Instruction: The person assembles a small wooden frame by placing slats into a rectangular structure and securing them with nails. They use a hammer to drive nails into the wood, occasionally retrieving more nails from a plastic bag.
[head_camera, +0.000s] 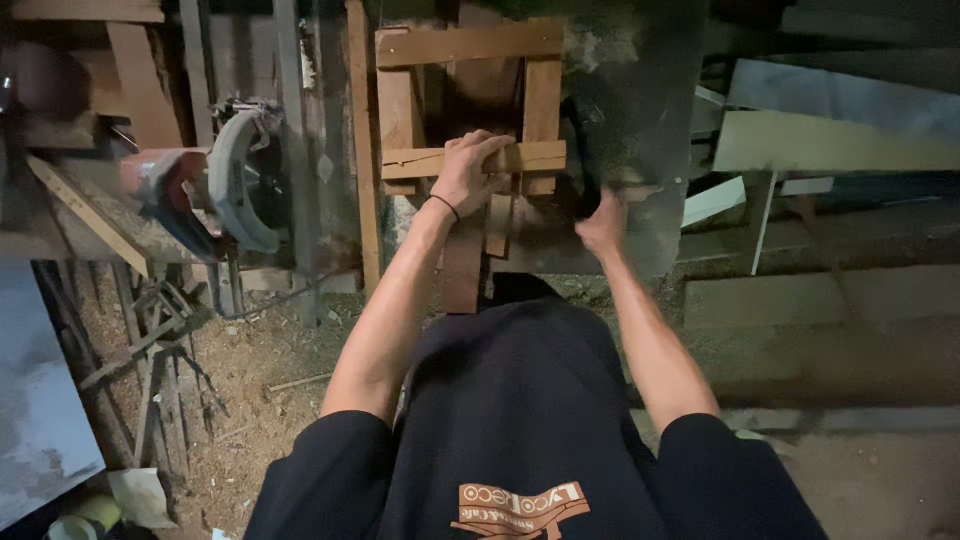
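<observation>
A circular saw at the left, pale boards stacked at the right, sawdust on the floor — a grey panel low left.

Dim workshop, light weak, corners dark. Dirt floor covered in sawdust and wood scraps. Circular saw on cluttered bench at left, metal stand below it. Upright planks and posts behind. Pale boards stacked at right, lying flat. Grey sheet at lower left. Concrete slabs at right.
</observation>
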